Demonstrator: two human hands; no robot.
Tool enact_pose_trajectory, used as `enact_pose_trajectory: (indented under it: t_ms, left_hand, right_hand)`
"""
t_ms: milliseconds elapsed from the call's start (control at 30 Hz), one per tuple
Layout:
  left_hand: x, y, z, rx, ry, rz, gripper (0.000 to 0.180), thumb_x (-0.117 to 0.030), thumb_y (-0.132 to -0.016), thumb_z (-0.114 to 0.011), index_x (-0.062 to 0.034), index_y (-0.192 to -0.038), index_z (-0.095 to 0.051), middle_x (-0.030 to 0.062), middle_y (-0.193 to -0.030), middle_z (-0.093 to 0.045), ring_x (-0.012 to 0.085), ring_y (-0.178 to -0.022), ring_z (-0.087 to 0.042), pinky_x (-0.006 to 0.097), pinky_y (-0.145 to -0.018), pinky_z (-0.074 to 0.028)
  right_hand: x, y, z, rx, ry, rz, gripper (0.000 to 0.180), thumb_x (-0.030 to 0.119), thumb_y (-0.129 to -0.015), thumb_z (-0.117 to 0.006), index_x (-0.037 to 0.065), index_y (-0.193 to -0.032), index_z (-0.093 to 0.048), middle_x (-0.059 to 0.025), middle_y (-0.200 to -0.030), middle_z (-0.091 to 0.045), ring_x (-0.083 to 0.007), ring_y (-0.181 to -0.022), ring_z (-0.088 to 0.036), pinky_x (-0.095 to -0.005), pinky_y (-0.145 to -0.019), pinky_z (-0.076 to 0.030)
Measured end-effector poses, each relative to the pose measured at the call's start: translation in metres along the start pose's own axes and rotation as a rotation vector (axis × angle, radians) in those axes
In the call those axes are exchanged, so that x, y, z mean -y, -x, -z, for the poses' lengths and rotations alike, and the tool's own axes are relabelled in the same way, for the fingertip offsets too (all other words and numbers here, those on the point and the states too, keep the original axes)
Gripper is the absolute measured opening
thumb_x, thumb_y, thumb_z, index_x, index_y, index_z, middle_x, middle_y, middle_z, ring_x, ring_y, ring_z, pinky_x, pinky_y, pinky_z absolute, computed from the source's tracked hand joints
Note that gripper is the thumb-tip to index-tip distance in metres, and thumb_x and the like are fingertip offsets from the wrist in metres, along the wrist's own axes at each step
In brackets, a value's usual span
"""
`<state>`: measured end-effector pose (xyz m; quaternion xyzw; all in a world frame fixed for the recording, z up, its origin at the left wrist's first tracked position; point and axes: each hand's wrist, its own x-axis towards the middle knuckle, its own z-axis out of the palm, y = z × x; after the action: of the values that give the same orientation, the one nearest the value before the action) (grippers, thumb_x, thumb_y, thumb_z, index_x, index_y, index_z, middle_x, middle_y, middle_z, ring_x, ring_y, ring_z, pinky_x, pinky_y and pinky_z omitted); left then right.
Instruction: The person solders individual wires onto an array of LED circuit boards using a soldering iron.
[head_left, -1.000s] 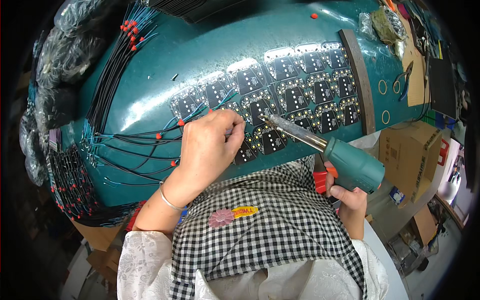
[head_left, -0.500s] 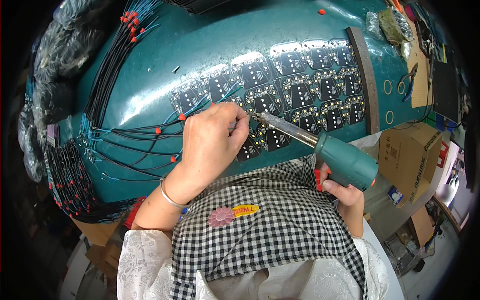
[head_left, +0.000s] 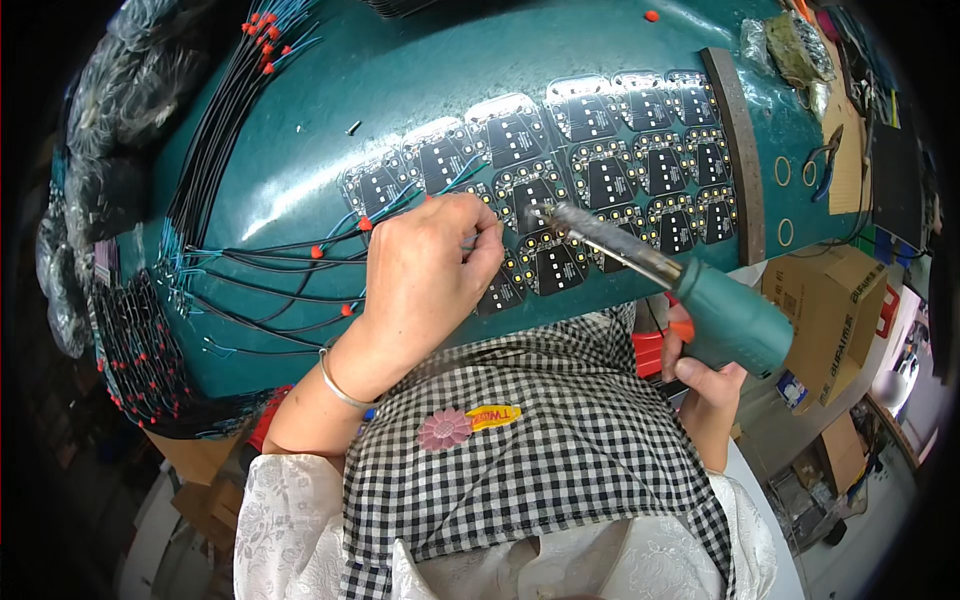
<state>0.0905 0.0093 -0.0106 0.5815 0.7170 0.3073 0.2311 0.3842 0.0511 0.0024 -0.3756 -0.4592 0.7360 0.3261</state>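
My right hand [head_left: 708, 382] is wrapped round the handle of a green soldering gun [head_left: 738, 322], whose metal barrel slants up and left. Its tip hovers over the rows of black circuit boards [head_left: 597, 178], a short way right of my other hand's fingertips. My left hand [head_left: 432, 278] is closed in a pinch at the lower left of the boards. What sits between its thumb and forefinger is hidden. Black cables [head_left: 290, 257] with blue ends and red pieces run in from the left and pass behind this hand. Two blue wire ends [head_left: 463, 177] lie across boards beyond it.
A dark metal bar [head_left: 735, 160] borders the boards on the right. Beyond it lie rubber bands [head_left: 783, 171] and pliers [head_left: 828, 170]. A thick cable bundle [head_left: 215, 150] and plastic-wrapped packs [head_left: 115, 130] line the left. A cardboard box [head_left: 830, 315] stands at right.
My right hand has drawn the soldering gun to the right, so its tip has left my left fingertips. The left hand stays pinched in nearly the same spot.
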Motion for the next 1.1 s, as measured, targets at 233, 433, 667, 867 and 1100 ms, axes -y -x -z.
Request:
enact_pose_trajectory:
  t_ms: [233, 433, 667, 867, 1100]
  left_hand:
    - [-0.002, -0.001, 0.001, 0.012, -0.010, 0.017, 0.007, -0.002, -0.074, -0.068, -0.0043, -0.076, -0.063, 0.0096, -0.068, -0.064, 0.0251, -0.059, -0.064, 0.035, -0.053, -0.050]
    - [0.003, 0.000, 0.010, 0.042, 0.147, -0.102, 0.011, 0.000, -0.076, -0.072, -0.0017, -0.083, -0.063, 0.0086, -0.093, -0.060, 0.0233, -0.066, -0.063, 0.035, -0.057, -0.051]
    - [-0.001, 0.005, 0.001, -0.016, 0.062, -0.094, 0.013, 0.004, -0.074, -0.072, -0.0009, -0.082, -0.063, 0.0054, -0.095, -0.057, 0.0156, -0.063, -0.055, 0.028, -0.052, -0.046]
    - [0.000, 0.004, -0.003, -0.028, -0.007, -0.123, 0.014, 0.003, -0.074, -0.070, -0.0010, -0.080, -0.059, 0.0069, -0.093, -0.057, 0.0238, -0.064, -0.062, 0.035, -0.053, -0.051]
    - [-0.002, 0.003, -0.002, -0.009, 0.010, -0.081, 0.014, 0.003, -0.073, -0.070, -0.0014, -0.079, -0.059, 0.0064, -0.092, -0.058, 0.0238, -0.064, -0.062, 0.034, -0.054, -0.051]
  right_hand:
    - [-0.012, 0.002, 0.017, 0.195, 0.074, 0.017, 0.049, 0.003, -0.074, -0.073, -0.009, -0.118, -0.055, -0.0164, -0.102, -0.064, -0.0166, -0.072, -0.061, -0.0267, -0.059, -0.051]
    - [-0.012, 0.003, 0.013, 0.116, 0.051, 0.013, 0.048, 0.005, -0.076, -0.074, -0.009, -0.118, -0.055, -0.0129, -0.095, -0.064, -0.0148, -0.072, -0.060, -0.0255, -0.061, -0.050]
    - [-0.009, 0.003, 0.015, 0.178, 0.074, 0.005, 0.048, 0.005, -0.076, -0.074, -0.008, -0.118, -0.054, -0.0112, -0.089, -0.063, -0.0145, -0.070, -0.058, -0.0261, -0.061, -0.049]
    - [-0.010, 0.001, 0.013, 0.160, 0.109, 0.018, 0.040, 0.004, -0.076, -0.072, -0.008, -0.111, -0.057, -0.0097, -0.081, -0.061, -0.0145, -0.063, -0.056, -0.0268, -0.057, -0.047]
    - [-0.013, -0.004, 0.012, 0.182, 0.155, 0.025, 0.022, 0.000, -0.073, -0.069, -0.004, -0.093, -0.061, -0.0083, -0.077, -0.061, -0.0158, -0.062, -0.057, -0.0288, -0.056, -0.047]
